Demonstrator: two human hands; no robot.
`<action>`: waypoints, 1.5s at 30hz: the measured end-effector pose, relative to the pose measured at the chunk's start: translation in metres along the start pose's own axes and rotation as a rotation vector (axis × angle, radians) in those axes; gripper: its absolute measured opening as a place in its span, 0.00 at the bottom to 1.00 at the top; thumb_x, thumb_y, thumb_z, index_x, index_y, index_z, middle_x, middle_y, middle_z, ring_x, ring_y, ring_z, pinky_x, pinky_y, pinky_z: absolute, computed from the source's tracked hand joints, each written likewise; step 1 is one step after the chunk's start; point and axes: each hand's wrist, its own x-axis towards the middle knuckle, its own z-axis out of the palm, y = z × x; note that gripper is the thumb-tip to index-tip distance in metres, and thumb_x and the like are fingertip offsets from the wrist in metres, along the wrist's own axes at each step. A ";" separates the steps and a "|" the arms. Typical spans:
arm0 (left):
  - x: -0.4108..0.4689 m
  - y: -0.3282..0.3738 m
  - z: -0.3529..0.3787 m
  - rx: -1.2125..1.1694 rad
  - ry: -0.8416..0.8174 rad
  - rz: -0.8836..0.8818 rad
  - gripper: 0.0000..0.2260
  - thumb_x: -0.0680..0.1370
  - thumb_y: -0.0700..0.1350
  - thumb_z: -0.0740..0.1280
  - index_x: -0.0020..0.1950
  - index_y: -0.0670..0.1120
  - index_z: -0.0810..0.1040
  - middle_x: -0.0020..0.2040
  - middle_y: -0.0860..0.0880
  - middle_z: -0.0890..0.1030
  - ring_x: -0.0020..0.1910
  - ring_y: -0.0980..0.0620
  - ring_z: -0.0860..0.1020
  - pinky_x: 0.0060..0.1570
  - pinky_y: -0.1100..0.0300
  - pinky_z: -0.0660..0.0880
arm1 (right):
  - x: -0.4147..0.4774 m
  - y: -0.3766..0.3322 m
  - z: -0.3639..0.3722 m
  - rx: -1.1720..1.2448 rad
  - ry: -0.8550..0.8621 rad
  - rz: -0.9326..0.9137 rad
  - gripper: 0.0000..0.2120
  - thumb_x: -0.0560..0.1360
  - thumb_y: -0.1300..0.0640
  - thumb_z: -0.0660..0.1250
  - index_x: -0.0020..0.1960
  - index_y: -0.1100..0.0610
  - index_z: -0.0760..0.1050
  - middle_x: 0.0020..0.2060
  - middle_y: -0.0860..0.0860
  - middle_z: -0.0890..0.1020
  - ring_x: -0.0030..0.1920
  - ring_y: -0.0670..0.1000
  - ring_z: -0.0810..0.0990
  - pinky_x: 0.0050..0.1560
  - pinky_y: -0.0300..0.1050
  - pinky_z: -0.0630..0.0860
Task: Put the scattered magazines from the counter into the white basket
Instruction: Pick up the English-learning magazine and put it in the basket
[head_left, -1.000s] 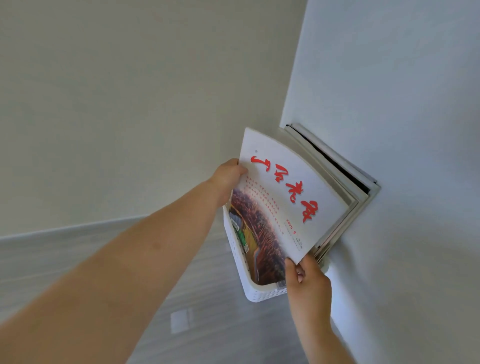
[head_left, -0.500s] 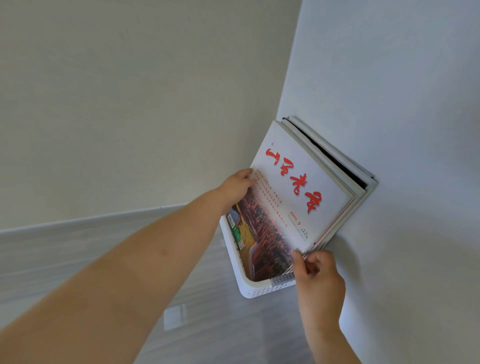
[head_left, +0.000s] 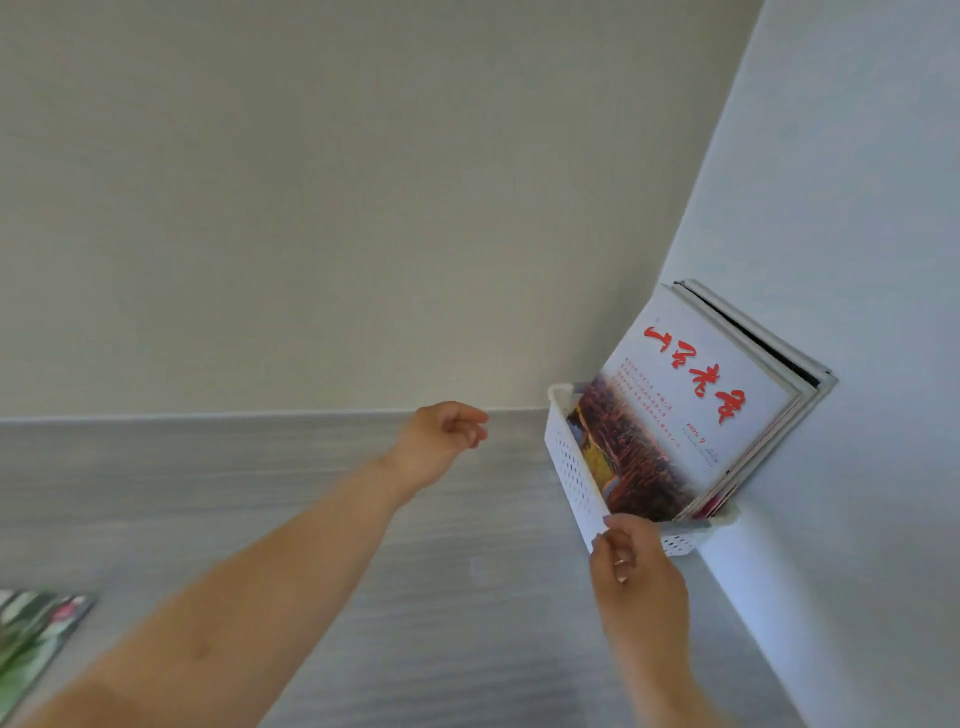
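Note:
The white basket (head_left: 570, 467) stands on the grey counter against the right wall. A magazine with red brush lettering (head_left: 680, 410) leans in it at the front, with several more magazines (head_left: 779, 358) stacked behind it against the wall. My left hand (head_left: 441, 441) hovers left of the basket, fingers loosely curled, holding nothing. My right hand (head_left: 631, 566) is at the basket's near corner, fingertips pinched at its rim. Another magazine with a green and pink cover (head_left: 31, 639) lies flat on the counter at the far left edge.
The grey counter (head_left: 363, 519) runs back to a pale wall. A white wall (head_left: 831, 208) closes off the right side, right behind the basket.
My left hand has let go of the red-lettered magazine and pulled back to the left. My right hand has dropped from the magazine's lower corner to the basket's rim. The view has shifted left.

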 end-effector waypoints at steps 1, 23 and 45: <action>-0.016 -0.012 -0.018 -0.004 0.016 -0.013 0.13 0.76 0.29 0.56 0.58 0.32 0.73 0.51 0.36 0.78 0.27 0.67 0.76 0.29 0.79 0.69 | -0.012 -0.008 0.010 0.002 -0.044 -0.024 0.08 0.70 0.66 0.65 0.47 0.57 0.75 0.36 0.50 0.79 0.34 0.49 0.76 0.41 0.41 0.68; -0.248 -0.239 -0.343 0.747 0.422 -0.819 0.41 0.68 0.60 0.68 0.73 0.48 0.52 0.72 0.43 0.63 0.71 0.42 0.62 0.70 0.47 0.60 | -0.268 -0.128 0.257 -0.511 -1.147 -0.661 0.28 0.74 0.44 0.57 0.71 0.46 0.53 0.75 0.47 0.45 0.74 0.50 0.38 0.71 0.51 0.33; -0.182 -0.131 -0.312 -0.367 0.369 -0.014 0.13 0.76 0.33 0.59 0.40 0.49 0.76 0.28 0.58 0.83 0.26 0.63 0.79 0.27 0.68 0.76 | -0.194 -0.151 0.202 0.588 -0.752 0.325 0.14 0.71 0.76 0.58 0.50 0.62 0.75 0.35 0.44 0.83 0.33 0.38 0.81 0.34 0.31 0.77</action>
